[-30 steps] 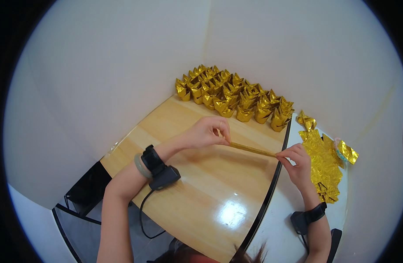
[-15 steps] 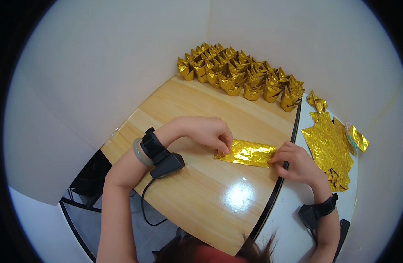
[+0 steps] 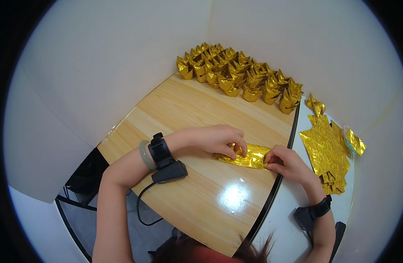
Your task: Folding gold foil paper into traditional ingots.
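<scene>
A folded strip of shiny gold foil paper (image 3: 255, 157) lies flat on the wooden tabletop (image 3: 201, 184), near its right edge. My left hand (image 3: 223, 139) hovers over the strip's left part, thumb and bent forefinger apart, with fingertips at the foil's surface. The strip's left end is partly hidden under that hand. At the other end, my right hand (image 3: 289, 163) pinches the strip's corner between thumb and fingers. Both wrists carry black strapped-on devices, and a pale bangle (image 3: 147, 155) circles my left wrist.
Rows of folded gold paper ingots (image 3: 232, 79) stand along the table's far edge. On the white surface (image 3: 271, 223) to the right lies a stack of gold foil sheets (image 3: 326, 144), with a loose folded gold piece (image 3: 315, 104) behind it. White walls enclose the back.
My left hand has slid rightward along the strip from its left end, and its thumb and forefinger have parted. My right hand stays at the right end.
</scene>
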Motion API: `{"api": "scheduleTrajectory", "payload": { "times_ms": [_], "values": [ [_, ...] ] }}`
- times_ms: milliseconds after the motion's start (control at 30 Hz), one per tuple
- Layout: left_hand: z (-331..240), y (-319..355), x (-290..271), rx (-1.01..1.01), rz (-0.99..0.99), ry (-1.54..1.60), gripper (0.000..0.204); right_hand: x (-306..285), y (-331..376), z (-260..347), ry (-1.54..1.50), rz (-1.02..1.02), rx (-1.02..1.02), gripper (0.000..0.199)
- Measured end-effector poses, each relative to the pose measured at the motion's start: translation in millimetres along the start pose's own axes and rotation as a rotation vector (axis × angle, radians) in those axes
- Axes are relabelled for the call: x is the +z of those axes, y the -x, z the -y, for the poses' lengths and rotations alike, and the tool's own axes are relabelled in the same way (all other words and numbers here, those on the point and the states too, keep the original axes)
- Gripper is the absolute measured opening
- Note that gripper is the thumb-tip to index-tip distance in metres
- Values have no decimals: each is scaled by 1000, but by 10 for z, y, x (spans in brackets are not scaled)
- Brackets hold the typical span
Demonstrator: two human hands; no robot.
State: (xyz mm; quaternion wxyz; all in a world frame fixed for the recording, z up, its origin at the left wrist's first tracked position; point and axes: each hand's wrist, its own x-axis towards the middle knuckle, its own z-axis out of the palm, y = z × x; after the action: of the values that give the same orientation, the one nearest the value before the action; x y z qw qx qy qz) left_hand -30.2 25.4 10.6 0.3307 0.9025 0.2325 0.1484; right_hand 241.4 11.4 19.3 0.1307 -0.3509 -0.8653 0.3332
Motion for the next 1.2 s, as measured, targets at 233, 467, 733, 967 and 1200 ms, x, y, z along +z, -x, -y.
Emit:
{"api": "scheduleTrajectory", "payload": {
  "times_ms": [233,467,733,967,1200],
  "values": [
    [35,-21,13,-19,46,-1,32,-23,12,98,306,-53,-148,29],
    [108,-15,64,-201,44,159,36,278,62,260,564,148,-225,99],
    [-169,27,-106,-306,89,-174,43,167,169,209,689,129,-30,106],
    [-184,-16,-84,-333,106,-243,48,352,102,360,801,74,54,108],
    [-154,1,-88,-417,55,-224,55,523,-142,330,656,63,-177,105]
  ]
}}
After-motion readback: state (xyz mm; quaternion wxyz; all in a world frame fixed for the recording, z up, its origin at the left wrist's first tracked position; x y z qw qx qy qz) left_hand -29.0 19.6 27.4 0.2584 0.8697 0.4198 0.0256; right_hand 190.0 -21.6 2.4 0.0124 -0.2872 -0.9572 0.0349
